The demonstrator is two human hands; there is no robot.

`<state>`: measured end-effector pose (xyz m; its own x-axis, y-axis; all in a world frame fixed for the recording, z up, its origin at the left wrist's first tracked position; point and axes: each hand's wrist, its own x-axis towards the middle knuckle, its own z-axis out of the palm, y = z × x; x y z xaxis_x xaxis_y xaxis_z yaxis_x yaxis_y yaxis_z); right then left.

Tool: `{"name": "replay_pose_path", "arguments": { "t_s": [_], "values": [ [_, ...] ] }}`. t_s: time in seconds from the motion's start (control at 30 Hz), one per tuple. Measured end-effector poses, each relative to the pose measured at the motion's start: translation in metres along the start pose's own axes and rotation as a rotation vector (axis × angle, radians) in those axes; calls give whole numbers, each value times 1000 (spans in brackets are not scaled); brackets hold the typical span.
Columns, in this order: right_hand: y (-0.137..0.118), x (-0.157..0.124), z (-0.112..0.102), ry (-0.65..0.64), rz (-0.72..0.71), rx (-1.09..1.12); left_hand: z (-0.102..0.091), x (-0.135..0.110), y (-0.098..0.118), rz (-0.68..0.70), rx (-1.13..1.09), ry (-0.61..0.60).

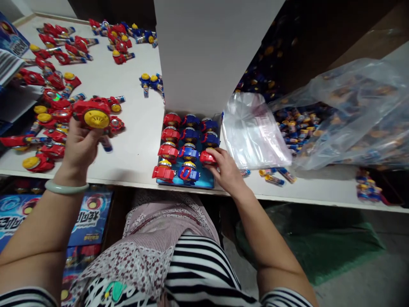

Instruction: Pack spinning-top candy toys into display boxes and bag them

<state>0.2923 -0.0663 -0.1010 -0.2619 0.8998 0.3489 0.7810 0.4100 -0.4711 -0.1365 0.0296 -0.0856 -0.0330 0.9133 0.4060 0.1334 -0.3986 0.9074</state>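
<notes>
My left hand [79, 147] is raised over the left of the table, fingers closed round a red toy with a yellow disc [96, 118]. In the open display box [204, 181], red and blue toys stand in rows. My right hand [225, 168] grips a red toy [207, 157] in the right column of that box, third from the back. Beside it sits a blue toy [188, 151] in the middle column. The front right corner of the box shows bare blue bottom. Behind the rows rises the tall white lid [211, 51].
Many loose red toys [54, 115] lie on the left of the white table [137, 157]. Clear plastic bags [255, 132] lie right of the box. Further right, a large clear bag [348, 119] holds small candy-like tubes, with several tubes [275, 179] loose in front.
</notes>
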Motion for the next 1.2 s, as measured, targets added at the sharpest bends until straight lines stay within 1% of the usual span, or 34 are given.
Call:
{"name": "replay_pose_path", "arguments": {
  "t_s": [0.03,0.1,0.17,0.23,0.27,0.3,0.37,0.47,0.53,0.6,0.63,0.67,0.7,0.73,0.77,0.8,0.83,0.87,0.9,0.93,0.97,1.0,1.07,1.1,1.13,1.2],
  "values": [
    [-8,3,-10,12,-2,-35,18,-2,17,-11,-75,-23],
    [-29,12,-31,92,-35,7,56,-7,49,-65,-184,-167],
    [-54,23,-46,166,-77,213,92,-11,72,-93,-271,-340],
    [-78,32,-51,174,-102,458,123,-12,89,-100,-346,-473],
    [-87,36,-51,155,-106,551,135,-12,95,-106,-383,-521],
    [-93,39,-49,131,-110,617,145,-13,101,-118,-425,-558],
    [-96,44,-45,107,-133,676,160,-16,109,-165,-543,-642],
    [-89,48,-39,109,-200,683,174,-28,116,-284,-725,-831],
    [-84,50,-34,109,-223,679,182,-37,119,-363,-785,-950],
    [-79,50,-32,155,-207,682,188,-43,121,-428,-759,-1030],
    [-75,49,-34,214,-185,679,188,-43,121,-438,-720,-1032],
    [-70,46,-38,297,-158,666,186,-42,120,-432,-665,-1003],
    [-62,42,-45,400,-140,645,182,-39,118,-408,-603,-947],
    [-54,37,-53,512,-135,616,176,-34,115,-364,-543,-856],
    [-44,30,-61,615,-136,584,168,-29,110,-310,-482,-741],
    [-35,21,-69,690,-139,553,159,-25,105,-251,-420,-622],
    [-26,12,-73,729,-139,531,150,-22,100,-193,-352,-507],
    [-20,1,-74,726,-129,519,142,-20,96,-139,-279,-404],
    [-16,-10,-69,689,-104,510,135,-20,92,-90,-201,-324],
    [-14,-21,-59,635,-73,496,131,-22,89,-46,-123,-280],
    [-13,-30,-46,581,-48,476,129,-26,87,0,-47,-278],
    [-15,-39,-31,538,-33,449,129,-31,86,52,25,-308],
    [-20,-53,-2,494,-26,378,133,-39,86,183,145,-422],
    [-22,-58,9,483,-34,343,135,-43,87,259,194,-483],
    [-25,-62,15,470,-44,311,137,-45,87,333,239,-547],
    [-29,-65,17,418,-65,242,139,-46,87,459,325,-681]
  ]
}}
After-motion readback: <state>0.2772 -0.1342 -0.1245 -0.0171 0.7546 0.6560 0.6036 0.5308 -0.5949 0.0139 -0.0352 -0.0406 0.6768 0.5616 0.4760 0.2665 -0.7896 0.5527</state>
